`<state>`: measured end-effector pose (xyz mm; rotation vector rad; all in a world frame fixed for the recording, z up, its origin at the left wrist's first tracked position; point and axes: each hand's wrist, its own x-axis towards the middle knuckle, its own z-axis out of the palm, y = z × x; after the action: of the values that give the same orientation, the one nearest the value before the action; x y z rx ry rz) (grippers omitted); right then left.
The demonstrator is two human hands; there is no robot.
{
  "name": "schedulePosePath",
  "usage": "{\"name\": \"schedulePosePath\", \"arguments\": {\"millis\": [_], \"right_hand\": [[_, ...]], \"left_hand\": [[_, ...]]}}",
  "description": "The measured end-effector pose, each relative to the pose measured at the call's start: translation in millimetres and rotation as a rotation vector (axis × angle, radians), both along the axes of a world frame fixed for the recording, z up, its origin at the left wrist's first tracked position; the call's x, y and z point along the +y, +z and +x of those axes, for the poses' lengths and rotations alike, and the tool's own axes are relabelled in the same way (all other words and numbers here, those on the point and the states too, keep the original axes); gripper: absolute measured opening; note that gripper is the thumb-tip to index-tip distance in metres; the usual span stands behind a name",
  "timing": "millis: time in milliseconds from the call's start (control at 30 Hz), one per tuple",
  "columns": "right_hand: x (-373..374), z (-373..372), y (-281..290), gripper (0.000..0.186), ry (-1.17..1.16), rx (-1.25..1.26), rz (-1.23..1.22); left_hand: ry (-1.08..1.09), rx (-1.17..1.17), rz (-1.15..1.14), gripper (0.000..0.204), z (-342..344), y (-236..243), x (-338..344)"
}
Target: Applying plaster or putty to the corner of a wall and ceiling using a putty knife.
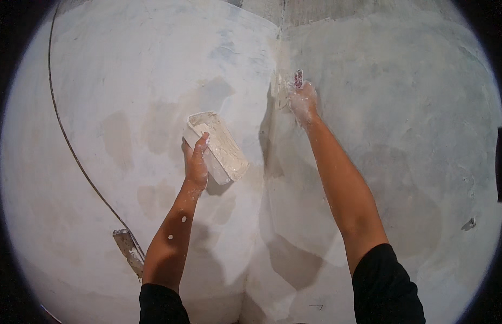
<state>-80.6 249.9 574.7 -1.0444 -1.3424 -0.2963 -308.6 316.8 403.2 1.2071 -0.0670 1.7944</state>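
My left hand (196, 162) holds a white rectangular tray (226, 151) of wet cream putty, tilted, with the thumb over its near edge. My right hand (304, 102) is higher, just right of the inside corner, closed on a small tool (298, 78) with a speckled reddish end. Its working end is hidden or too indistinct to make out against the wet cream patch (283, 94) beside the hand. White putty is smeared on the right hand and spotted on the left forearm.
Two white-grey plastered walls (73, 81) meet at the corner, with beige patches and shadows. A dark cable (70, 143) runs down the left wall to a putty-caked rectangular piece (127, 251). A small dark fitting (468, 224) is on the right wall.
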Motion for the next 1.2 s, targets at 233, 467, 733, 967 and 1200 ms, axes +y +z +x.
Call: {"name": "schedulePosePath", "arguments": {"millis": [233,467,733,967,1200], "right_hand": [[92.6,25.5,14.0,0.026,-0.820,-0.433,0.719],[76.1,-48.0,13.7,0.020,-0.680,-0.168,0.304],[77.1,11.0,14.2,0.028,-0.182,-0.328,0.409],[14.2,25.1,51.6,0.036,-0.104,-0.140,0.198],[42.7,-13.9,36.0,0.026,-0.532,-0.340,0.231]], "left_hand": [[0.007,-0.059,0.036,0.056,18.6,-1.8,-21.7],[-0.002,-0.039,0.085,0.056,5.9,-14.3,-9.1],[-0.222,-0.025,0.018,0.059,7.8,1.3,-41.7],[-0.150,-0.075,0.000,0.057,1.4,-4.3,-36.6],[-0.133,-0.066,-0.042,0.057,2.2,-4.6,-27.1]]}}
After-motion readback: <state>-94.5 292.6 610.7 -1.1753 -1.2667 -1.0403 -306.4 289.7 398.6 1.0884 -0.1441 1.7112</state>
